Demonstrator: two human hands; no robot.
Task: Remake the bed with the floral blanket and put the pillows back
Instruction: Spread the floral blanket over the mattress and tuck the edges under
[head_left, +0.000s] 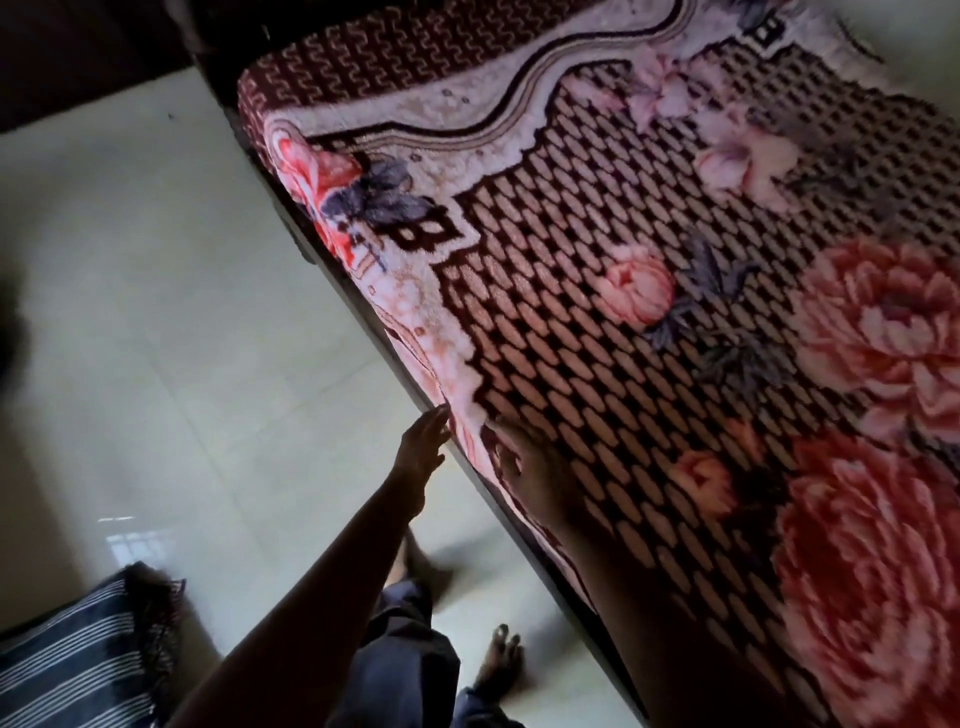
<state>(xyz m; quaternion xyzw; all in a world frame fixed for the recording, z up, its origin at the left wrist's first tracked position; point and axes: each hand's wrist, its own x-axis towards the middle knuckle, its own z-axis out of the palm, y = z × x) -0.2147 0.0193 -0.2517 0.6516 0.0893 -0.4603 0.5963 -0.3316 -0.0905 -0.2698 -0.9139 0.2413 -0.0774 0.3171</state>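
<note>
The floral blanket (649, 322), dark maroon with pink and red flowers and a pale wavy border, lies spread flat across the bed. Its edge hangs a little over the bed's near side. My right hand (535, 467) lies flat on the blanket near that edge, fingers straight. My left hand (423, 447) reaches out with straight fingers, its tips at the blanket's hanging edge beside the bed frame. No pillows are in view.
The dark bed frame edge (395, 364) runs diagonally from top left to bottom right. Pale glossy floor tiles (156, 312) fill the left. A dark striped cloth (88, 660) lies at the bottom left. My bare feet (501, 660) stand beside the bed.
</note>
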